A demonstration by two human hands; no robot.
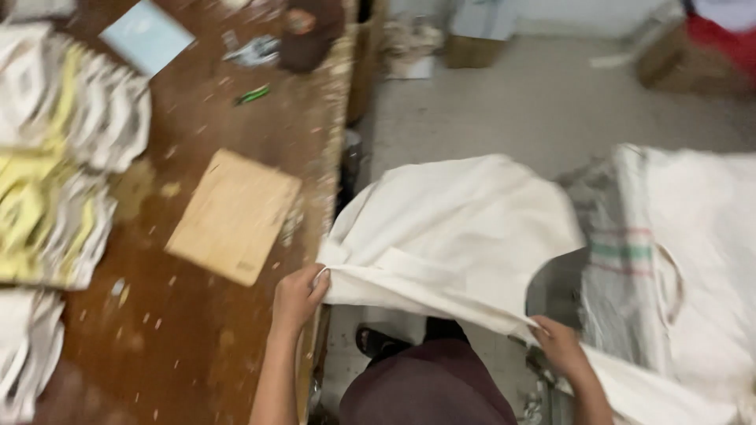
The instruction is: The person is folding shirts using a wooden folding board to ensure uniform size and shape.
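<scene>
I am holding a cream-white cloth bag stretched between my two hands, in the gap just right of the worn brown wooden table. My left hand is pinching the bag's near left corner, fingers curled tight around the fabric right at the table's edge. My right hand is gripping the bag's near edge farther right, fingers closed over the cloth; the fabric is running taut between the two grips. The rest of the bag is billowing up and away from me over the pale grey floor.

To the right of the bag, a large white woven sack with green and red stripes is standing, just beside my right hand. On the table, a flat tan cardboard piece is lying near my left hand, slightly tilted. Stacks of folded white and yellow cloth pieces are filling the table's left side. A small green object is lying on the far part of the table, and a pale blue sheet is lying at the far left. Below me, my dark maroon garment is showing between my arms.
</scene>
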